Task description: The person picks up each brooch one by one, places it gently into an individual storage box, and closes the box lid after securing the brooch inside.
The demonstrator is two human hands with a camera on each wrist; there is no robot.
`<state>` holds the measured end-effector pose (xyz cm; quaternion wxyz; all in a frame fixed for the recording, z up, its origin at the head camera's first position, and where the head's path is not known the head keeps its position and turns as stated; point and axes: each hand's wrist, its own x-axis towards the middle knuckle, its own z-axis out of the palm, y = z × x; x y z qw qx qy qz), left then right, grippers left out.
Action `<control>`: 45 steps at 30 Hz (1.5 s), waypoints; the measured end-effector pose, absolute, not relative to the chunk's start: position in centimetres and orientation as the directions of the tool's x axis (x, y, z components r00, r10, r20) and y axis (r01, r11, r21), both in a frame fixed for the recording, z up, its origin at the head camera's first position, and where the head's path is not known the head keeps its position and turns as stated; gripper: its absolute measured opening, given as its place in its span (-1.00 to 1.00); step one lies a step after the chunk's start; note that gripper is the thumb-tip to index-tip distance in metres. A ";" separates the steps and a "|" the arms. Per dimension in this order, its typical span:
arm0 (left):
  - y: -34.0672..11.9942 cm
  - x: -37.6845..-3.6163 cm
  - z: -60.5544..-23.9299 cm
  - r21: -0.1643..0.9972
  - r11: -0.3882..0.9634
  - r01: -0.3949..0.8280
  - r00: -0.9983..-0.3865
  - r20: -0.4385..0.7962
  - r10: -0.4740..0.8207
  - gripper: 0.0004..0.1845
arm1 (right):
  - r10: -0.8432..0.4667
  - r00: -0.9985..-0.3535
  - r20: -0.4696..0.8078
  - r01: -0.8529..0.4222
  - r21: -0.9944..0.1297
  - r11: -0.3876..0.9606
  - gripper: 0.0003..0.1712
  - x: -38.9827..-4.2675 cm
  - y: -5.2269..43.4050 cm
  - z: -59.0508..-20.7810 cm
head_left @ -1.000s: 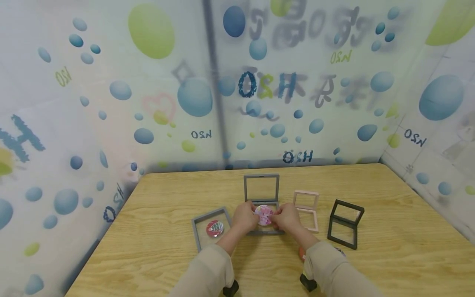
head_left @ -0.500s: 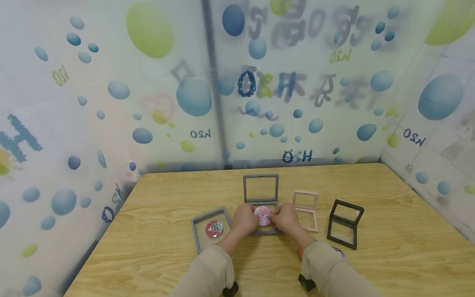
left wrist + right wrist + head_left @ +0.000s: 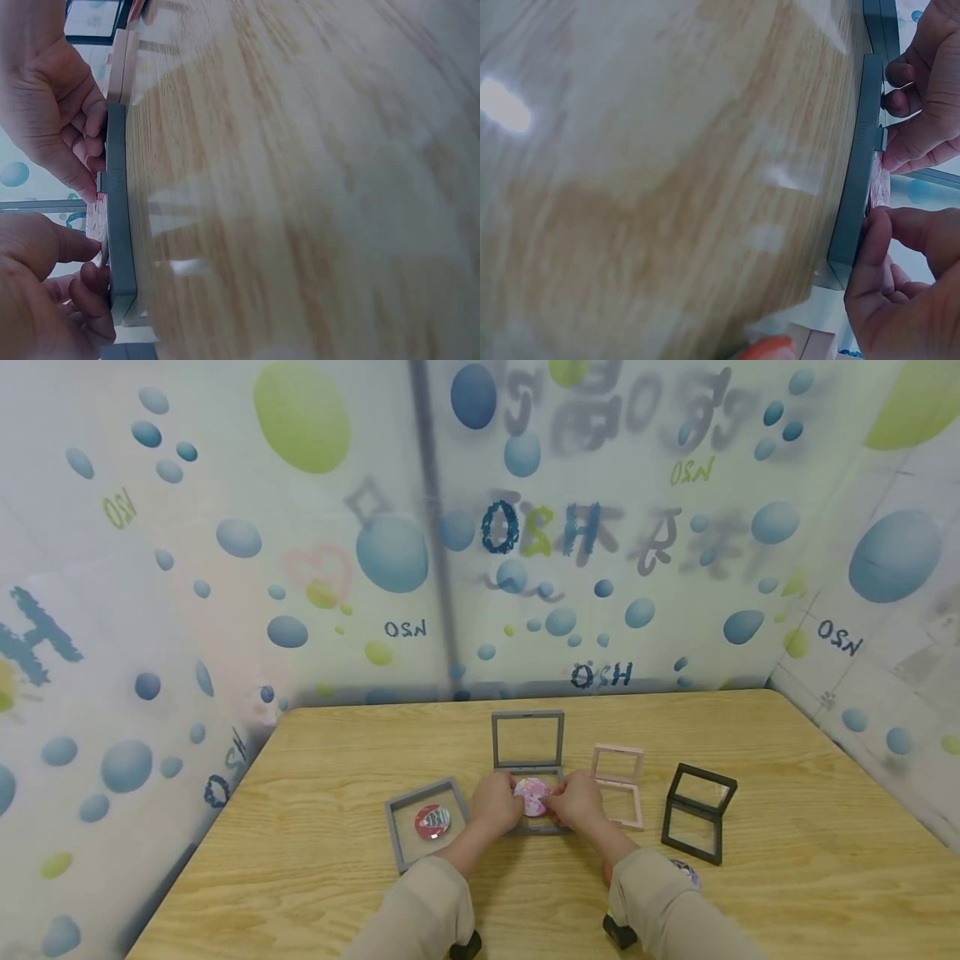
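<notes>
In the head view, a round pink badge (image 3: 533,797) with a printed picture lies over the lower half of an unfolded grey display frame (image 3: 528,715). Its other half stands upright at the back. My left hand (image 3: 497,804) pinches the badge's left edge between thumb and fingers, and my right hand (image 3: 579,800) pinches the right edge. Both wrist views show the badge's thin edge (image 3: 96,217) at the frame's near rim (image 3: 853,180). Fingertips of both hands come close to that rim. Whether the badge touches the film inside I cannot tell.
Left lies another grey frame (image 3: 397,835) with a red badge (image 3: 432,821) in it. Right are an unfolded small pink frame (image 3: 638,806) and a black one (image 3: 692,852). An orange item (image 3: 607,871) and a bluish badge (image 3: 686,872) are partly hidden by my right sleeve.
</notes>
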<state>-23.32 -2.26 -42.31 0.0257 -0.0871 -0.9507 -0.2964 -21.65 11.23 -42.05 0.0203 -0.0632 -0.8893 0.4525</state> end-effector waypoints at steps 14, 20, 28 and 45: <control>-2.4 -23.3 -42.4 0.549 0.813 0.196 -0.981 0.109 0.162 -0.79 | 0.107 -0.994 -0.035 0.092 -0.796 0.599 -0.84 -21.9 11.3 -42.5; -2.4 -23.1 -42.3 0.553 0.812 0.187 -0.982 0.087 0.167 -0.81 | 0.093 -0.996 -0.001 0.060 -0.769 0.636 -0.89 -21.7 11.3 -42.4; -2.4 -23.3 -42.3 0.556 0.816 0.160 -0.986 0.057 0.155 -0.80 | 0.073 -0.997 0.010 0.038 -0.772 0.635 -0.90 -21.6 11.2 -42.4; -3.4 -24.2 -41.0 0.638 0.757 0.139 -0.989 0.051 0.139 -0.90 | 0.114 -0.993 0.009 0.064 -0.778 0.625 -0.79 -21.4 11.8 -41.8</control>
